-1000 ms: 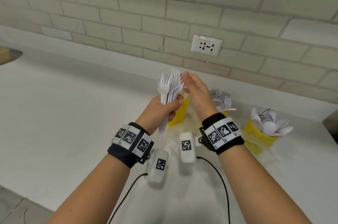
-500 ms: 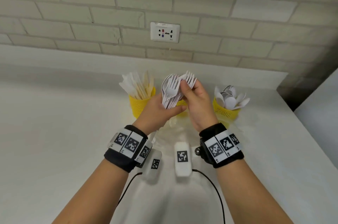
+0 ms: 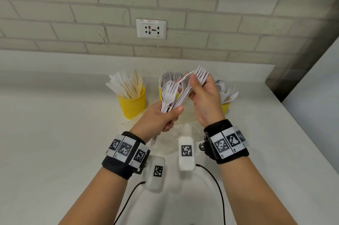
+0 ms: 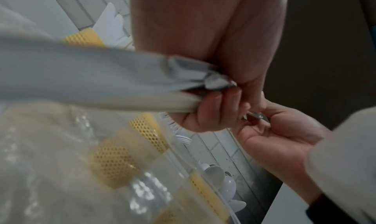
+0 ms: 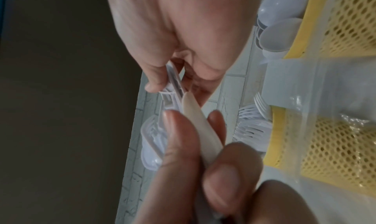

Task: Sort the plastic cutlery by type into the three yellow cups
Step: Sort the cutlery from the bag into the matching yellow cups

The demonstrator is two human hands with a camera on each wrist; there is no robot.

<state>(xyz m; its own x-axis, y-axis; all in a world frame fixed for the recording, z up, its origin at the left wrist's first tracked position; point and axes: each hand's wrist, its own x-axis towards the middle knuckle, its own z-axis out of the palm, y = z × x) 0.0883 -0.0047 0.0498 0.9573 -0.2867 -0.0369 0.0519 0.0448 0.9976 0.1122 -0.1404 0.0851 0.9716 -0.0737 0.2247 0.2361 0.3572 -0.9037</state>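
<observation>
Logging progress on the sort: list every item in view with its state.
Left hand: grips fork bundle.
Right hand: holds forks by the handles.
Left cup: upright, holds knives.
Middle cup: holds forks.
Right cup: holds spoons.

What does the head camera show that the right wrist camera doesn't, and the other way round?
Only the head view shows the wall socket and the knife cup. Only the right wrist view shows, close up, a cream handle among the white ones and clear plastic over the cups. Both show the left hand and right hand gripping forks, plus the spoon cup.
</observation>
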